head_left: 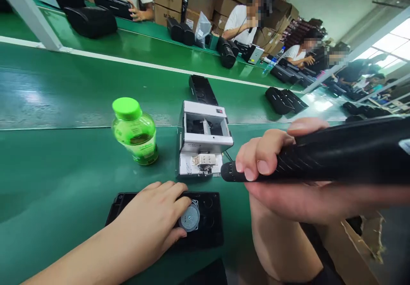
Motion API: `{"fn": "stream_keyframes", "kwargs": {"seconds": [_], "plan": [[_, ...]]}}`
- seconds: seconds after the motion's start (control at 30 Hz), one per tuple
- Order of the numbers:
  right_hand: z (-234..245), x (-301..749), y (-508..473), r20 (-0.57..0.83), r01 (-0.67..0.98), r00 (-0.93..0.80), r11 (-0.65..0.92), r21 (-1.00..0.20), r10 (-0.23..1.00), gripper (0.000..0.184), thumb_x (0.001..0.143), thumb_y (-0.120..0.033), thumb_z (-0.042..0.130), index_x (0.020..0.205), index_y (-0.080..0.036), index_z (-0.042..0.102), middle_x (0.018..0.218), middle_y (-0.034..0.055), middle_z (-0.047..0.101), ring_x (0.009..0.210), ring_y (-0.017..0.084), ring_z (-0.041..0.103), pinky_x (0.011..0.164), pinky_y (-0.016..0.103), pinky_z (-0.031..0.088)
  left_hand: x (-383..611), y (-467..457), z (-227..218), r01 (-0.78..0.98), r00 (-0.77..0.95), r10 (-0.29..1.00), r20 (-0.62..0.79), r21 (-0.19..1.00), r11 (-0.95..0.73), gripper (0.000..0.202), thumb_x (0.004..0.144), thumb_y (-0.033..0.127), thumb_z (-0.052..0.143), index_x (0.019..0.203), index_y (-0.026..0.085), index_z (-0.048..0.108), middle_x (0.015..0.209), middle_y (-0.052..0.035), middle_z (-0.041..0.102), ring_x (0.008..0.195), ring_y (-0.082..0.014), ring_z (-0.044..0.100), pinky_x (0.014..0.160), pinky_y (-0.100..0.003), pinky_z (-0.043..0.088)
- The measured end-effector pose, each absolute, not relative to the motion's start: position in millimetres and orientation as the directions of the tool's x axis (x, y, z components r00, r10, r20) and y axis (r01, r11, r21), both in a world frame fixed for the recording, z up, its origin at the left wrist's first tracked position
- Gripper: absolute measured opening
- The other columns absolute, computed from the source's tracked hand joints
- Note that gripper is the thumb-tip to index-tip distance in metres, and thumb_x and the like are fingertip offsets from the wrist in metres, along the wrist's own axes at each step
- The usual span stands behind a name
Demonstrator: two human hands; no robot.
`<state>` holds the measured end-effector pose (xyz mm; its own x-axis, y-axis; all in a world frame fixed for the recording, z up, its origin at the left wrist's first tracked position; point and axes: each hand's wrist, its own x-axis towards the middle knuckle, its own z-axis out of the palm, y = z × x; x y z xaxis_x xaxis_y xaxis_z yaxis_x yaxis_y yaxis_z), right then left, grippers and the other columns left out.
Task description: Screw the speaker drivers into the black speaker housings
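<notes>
Green assy benches (96,69), cardbd boxes (198,7), bright windows (387,41), white wall (323,7)

Left hand (150,212) on a speaker panel (213,233), right hand (265,178) round an electric screwdriver (336,157)

The black plastic panel lies flat, with a round metal speaker driver (189,217) near its middle, partly under the left fingers, thumb just below it. The black screwdriver lies almost level in the right hand, its narrow tip (226,171) at the panel's 2 o'clock, right at the tray of a white screw feeder (205,139) (touching or just beside it, hard to tell).
</notes>
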<state>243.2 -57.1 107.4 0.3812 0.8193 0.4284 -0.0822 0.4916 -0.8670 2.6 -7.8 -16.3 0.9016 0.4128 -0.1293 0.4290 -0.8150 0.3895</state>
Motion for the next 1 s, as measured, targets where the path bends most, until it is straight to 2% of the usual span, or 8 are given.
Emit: {"fn": "stream_keyframes", "kwargs": {"seconds": [0.23, 0.43, 0.57, 0.67, 0.73, 0.87, 0.93, 1.0], "plan": [[95.2, 216.1, -38.6, 0.511, 0.064, 0.312, 0.518, -0.853, 0.801, 0.079, 0.09, -0.108, 0.089, 0.087, -0.029, 0.084, 0.059, -0.0046, 0.073, 0.043, 0.021, 0.065, 0.047, 0.039, 0.056, 8.9, -8.1, -7.0, 0.445, 0.895, 0.397, -0.202, 0.435, -0.783, 0.04, 0.101, 0.046, 0.107, 0.13, 0.025, 0.089, 0.145, -0.0132, 0.087, 0.133, -0.0436, 0.085, 0.119, -0.066, 0.069], [86.2, 216.7, -33.2, 0.463, 0.064, 0.349, 0.473, -0.879, 0.814, 0.08, 0.088, -0.107, 0.091, 0.106, -0.03, 0.088, 0.062, -0.0054, 0.076, 0.045, 0.02, 0.065, 0.047, 0.036, 0.056, 10.2, -6.1, -5.8, 0.423, 0.906, 0.372, -0.201, 0.413, -0.807, 0.04, 0.109, 0.053, 0.098, 0.134, 0.024, 0.086, 0.144, -0.0132, 0.085, 0.133, -0.0426, 0.084, 0.116, -0.064, 0.07], [80.5, 222.5, -25.6, 0.525, 0.044, 0.37, 0.55, -0.834, 0.766, 0.082, 0.1, -0.107, 0.076, 0.111, -0.027, 0.089, 0.059, -0.0063, 0.07, 0.037, 0.018, 0.056, 0.036, 0.031, 0.044, 10.4, -6.4, -2.5, 0.431, 0.902, 0.375, -0.212, 0.396, -0.811, 0.039, 0.108, 0.05, 0.099, 0.134, 0.023, 0.087, 0.144, -0.0143, 0.086, 0.132, -0.0425, 0.085, 0.115, -0.064, 0.071], [86.3, 229.8, -41.8, 0.453, 0.013, 0.351, 0.479, -0.878, 0.82, 0.077, 0.097, -0.107, 0.083, 0.113, -0.033, 0.094, 0.062, -0.0042, 0.074, 0.044, 0.021, 0.062, 0.042, 0.035, 0.053, 9.6, -7.4, -1.5, 0.431, 0.902, 0.374, -0.216, 0.395, -0.811, 0.039, 0.109, 0.051, 0.098, 0.135, 0.023, 0.087, 0.146, -0.0148, 0.086, 0.135, -0.0431, 0.084, 0.117, -0.065, 0.071], [93.4, 235.5, -65.0, 0.439, 0.03, 0.344, 0.457, -0.889, 0.83, 0.065, 0.099, -0.1, 0.088, 0.119, -0.039, 0.098, 0.064, -0.0029, 0.075, 0.048, 0.024, 0.065, 0.049, 0.042, 0.061, 8.8, -8.1, -3.0, 0.436, 0.899, 0.376, -0.225, 0.396, -0.808, 0.039, 0.109, 0.049, 0.099, 0.137, 0.024, 0.088, 0.149, -0.0149, 0.086, 0.138, -0.0432, 0.084, 0.117, -0.065, 0.07], [100.8, 245.0, -112.8, 0.473, 0.108, 0.249, 0.461, -0.881, 0.845, 0.032, 0.121, -0.074, 0.08, 0.137, -0.051, 0.096, 0.064, -0.0055, 0.068, 0.048, 0.024, 0.066, 0.056, 0.048, 0.068, 7.0, -9.4, -12.1, 0.447, 0.894, 0.402, -0.195, 0.376, -0.812, 0.041, 0.102, 0.04, 0.106, 0.137, 0.027, 0.091, 0.156, -0.0151, 0.086, 0.14, -0.0437, 0.085, 0.116, -0.066, 0.071], [97.5, 246.4, -125.2, 0.443, 0.113, 0.152, 0.43, -0.896, 0.883, 0.029, 0.129, -0.064, 0.07, 0.141, -0.052, 0.093, 0.066, -0.0062, 0.07, 0.05, 0.024, 0.071, 0.059, 0.047, 0.071, 5.5, -9.5, -17.9, 0.434, 0.9, 0.412, -0.141, 0.364, -0.824, 0.042, 0.097, 0.036, 0.109, 0.135, 0.029, 0.092, 0.157, -0.0145, 0.088, 0.138, -0.0445, 0.086, 0.113, -0.065, 0.072], [89.5, 245.3, -128.3, 0.418, 0.114, 0.094, 0.407, -0.906, 0.904, 0.034, 0.133, -0.06, 0.061, 0.146, -0.05, 0.09, 0.071, -0.0051, 0.074, 0.056, 0.024, 0.077, 0.063, 0.046, 0.072, 3.7, -9.1, -22.3, 0.418, 0.906, 0.413, -0.091, 0.351, -0.838, 0.044, 0.09, 0.032, 0.113, 0.13, 0.03, 0.093, 0.153, -0.0139, 0.089, 0.133, -0.0451, 0.088, 0.108, -0.065, 0.073]]}}
